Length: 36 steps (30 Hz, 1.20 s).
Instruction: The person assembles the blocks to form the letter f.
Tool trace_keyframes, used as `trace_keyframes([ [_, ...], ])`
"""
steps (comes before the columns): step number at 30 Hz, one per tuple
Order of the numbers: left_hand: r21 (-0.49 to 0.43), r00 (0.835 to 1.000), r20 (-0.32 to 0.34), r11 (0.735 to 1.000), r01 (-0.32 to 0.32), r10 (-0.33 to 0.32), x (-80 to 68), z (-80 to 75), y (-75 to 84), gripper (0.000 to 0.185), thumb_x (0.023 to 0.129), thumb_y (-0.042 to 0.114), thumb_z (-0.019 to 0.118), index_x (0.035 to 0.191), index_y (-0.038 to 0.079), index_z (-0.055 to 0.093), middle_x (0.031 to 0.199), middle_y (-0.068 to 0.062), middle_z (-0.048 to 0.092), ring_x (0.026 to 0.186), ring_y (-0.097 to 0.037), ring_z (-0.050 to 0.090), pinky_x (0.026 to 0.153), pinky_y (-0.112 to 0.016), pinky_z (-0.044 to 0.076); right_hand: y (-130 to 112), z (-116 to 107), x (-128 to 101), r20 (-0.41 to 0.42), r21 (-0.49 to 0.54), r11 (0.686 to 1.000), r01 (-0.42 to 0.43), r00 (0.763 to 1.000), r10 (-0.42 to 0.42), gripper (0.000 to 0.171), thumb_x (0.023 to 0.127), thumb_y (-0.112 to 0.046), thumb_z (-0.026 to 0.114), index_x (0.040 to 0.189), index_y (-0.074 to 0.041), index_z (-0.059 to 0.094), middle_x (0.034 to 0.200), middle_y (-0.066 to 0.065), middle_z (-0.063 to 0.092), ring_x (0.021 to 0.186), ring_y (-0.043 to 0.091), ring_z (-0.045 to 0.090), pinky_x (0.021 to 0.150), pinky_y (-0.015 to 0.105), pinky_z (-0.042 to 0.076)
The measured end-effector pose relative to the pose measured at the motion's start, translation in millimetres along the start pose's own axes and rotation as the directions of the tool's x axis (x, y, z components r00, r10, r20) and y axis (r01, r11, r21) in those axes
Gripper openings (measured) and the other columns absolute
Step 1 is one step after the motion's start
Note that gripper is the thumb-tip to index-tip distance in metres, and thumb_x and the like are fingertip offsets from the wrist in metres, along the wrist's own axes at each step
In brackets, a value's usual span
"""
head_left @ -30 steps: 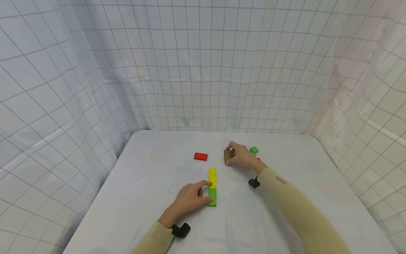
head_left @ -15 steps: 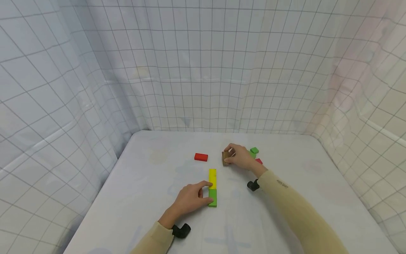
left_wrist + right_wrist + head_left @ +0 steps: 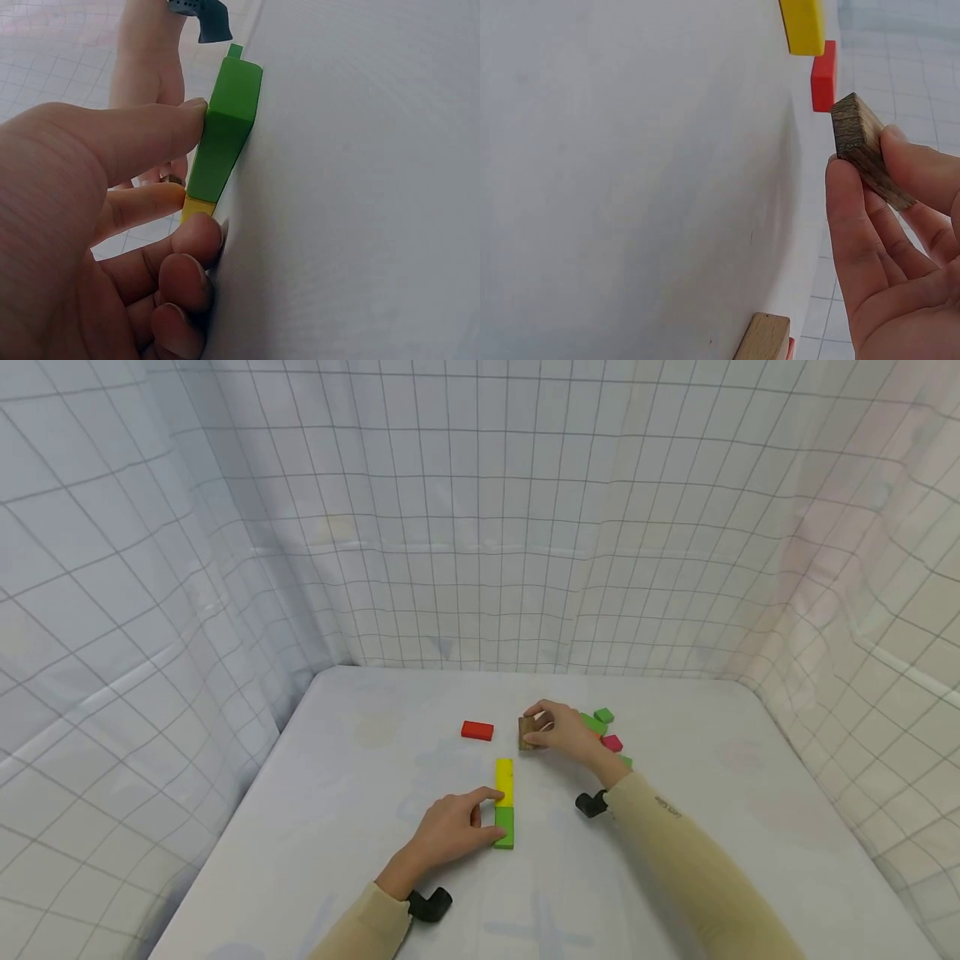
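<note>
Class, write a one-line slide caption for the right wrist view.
Right hand pinches a brown wooden block above the white table.

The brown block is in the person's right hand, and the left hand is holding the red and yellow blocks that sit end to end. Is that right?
Not quite. The left hand touches a green block joined end to end with the yellow block, not a red one. The head view shows the red block lying apart, untouched. The right hand does hold the brown block.
</note>
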<state>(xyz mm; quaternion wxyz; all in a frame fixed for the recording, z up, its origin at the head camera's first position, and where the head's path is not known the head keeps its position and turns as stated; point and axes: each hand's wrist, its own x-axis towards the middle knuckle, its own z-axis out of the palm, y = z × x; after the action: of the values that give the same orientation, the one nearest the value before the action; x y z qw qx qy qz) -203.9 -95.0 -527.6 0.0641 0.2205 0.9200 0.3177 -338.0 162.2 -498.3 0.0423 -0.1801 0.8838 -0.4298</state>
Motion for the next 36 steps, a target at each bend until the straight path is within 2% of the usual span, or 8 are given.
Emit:
trace_keyframes([
  [7,-0.01,1.0,-0.005,1.0,-0.002,0.002,-1.7,0.6,1.0,0.051,0.086,0.048,0.076,0.131,0.027,0.066,0.064,0.01,0.052,0.053,-0.009,0.046,0.052,-0.025,0.033,-9.5,9.0,-4.4,0.02,0.148,0.989,-0.021,1.0,0.018,0.041,0.087,-0.019,0.081,0.124,-0.012,0.064,0.105,0.009,0.067,0.089,0.022,0.068,0.074,0.033,0.059],
  [11,-0.009,1.0,-0.009,1.0,-0.009,0.009,-1.6,0.8,0.9,0.051,0.086,0.048,0.077,0.131,0.026,0.066,0.064,0.01,0.052,0.053,-0.008,0.045,0.052,-0.025,0.033,-10.8,14.5,-4.4,0.01,0.189,0.981,-0.038,0.999,0.037,0.041,0.088,-0.018,0.081,0.125,-0.011,0.063,0.106,0.011,0.067,0.089,0.023,0.068,0.074,0.033,0.059],
  [22,-0.004,1.0,-0.014,1.0,-0.013,0.013,-0.9,1.7,-0.2,0.051,0.086,0.048,0.077,0.131,0.027,0.066,0.064,0.01,0.052,0.053,-0.008,0.046,0.051,-0.025,0.034,-3.1,33.4,6.2,-0.024,0.167,0.981,-0.095,0.995,0.101,0.037,0.087,-0.021,0.082,0.12,-0.016,0.066,0.102,0.008,0.068,0.086,0.022,0.066,0.073,0.031,0.058],
  [29,-0.005,1.0,-0.014,1.0,-0.015,0.015,-0.7,1.3,0.7,0.05,0.086,0.048,0.077,0.13,0.027,0.066,0.064,0.01,0.052,0.052,-0.009,0.046,0.051,-0.025,0.034,-7.3,40.9,7.8,-0.017,0.177,0.978,-0.115,0.993,0.12,0.037,0.087,-0.018,0.081,0.121,-0.012,0.067,0.101,0.009,0.067,0.083,0.022,0.067,0.071,0.031,0.059],
  [36,-0.012,1.0,-0.013,1.0,-0.018,0.018,-0.4,2.0,-1.6,0.05,0.086,0.048,0.076,0.131,0.026,0.066,0.064,0.01,0.053,0.052,-0.008,0.046,0.051,-0.025,0.034,-13.3,44.8,6.5,-0.003,0.114,0.986,-0.121,0.992,0.123,0.037,0.09,-0.019,0.079,0.124,-0.012,0.067,0.103,0.008,0.067,0.083,0.02,0.066,0.07,0.03,0.058],
])
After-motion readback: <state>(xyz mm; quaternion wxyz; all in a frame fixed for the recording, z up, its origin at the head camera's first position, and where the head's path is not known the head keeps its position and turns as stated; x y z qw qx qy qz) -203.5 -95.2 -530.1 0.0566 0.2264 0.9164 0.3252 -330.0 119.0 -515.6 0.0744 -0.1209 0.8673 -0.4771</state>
